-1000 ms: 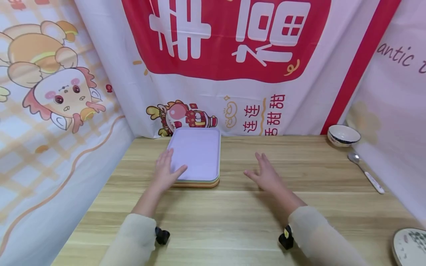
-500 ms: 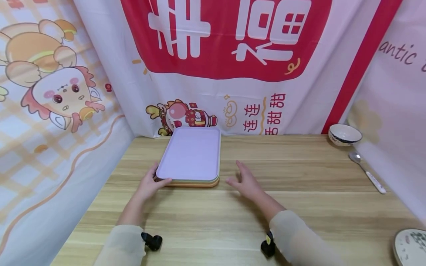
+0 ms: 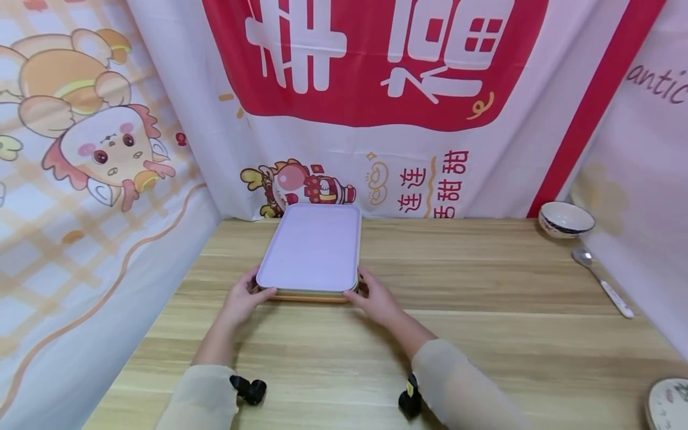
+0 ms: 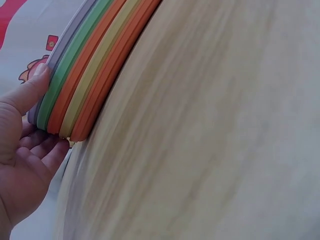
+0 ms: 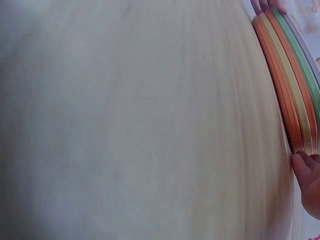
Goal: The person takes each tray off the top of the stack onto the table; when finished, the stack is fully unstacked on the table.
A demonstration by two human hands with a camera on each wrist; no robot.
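A stack of several rectangular trays lies on the wooden table, topped by a lavender tray [image 3: 312, 248]. Green, orange and yellow rims of the lower trays [image 4: 85, 75] show in the left wrist view. My left hand [image 3: 240, 301] grips the stack's near left corner, thumb on the front edge and fingers round the side. At the near right corner my right hand [image 3: 378, 301] holds it the same way, its fingers partly hidden behind the rims. The right wrist view catches only part of that hand [image 5: 309, 182], at the stack's end.
Toward the back right of the table [image 3: 457, 358] stands a patterned bowl [image 3: 566, 220], with a white-handled spoon [image 3: 602, 283] in front of it. A floral plate [image 3: 669, 406] is cut off at the lower right. Printed cloth [image 3: 322, 143] hangs behind and on both sides.
My left hand has come down from over the lavender tray to the stack's left corner. My right hand has moved left across the table and taken hold of the right corner.
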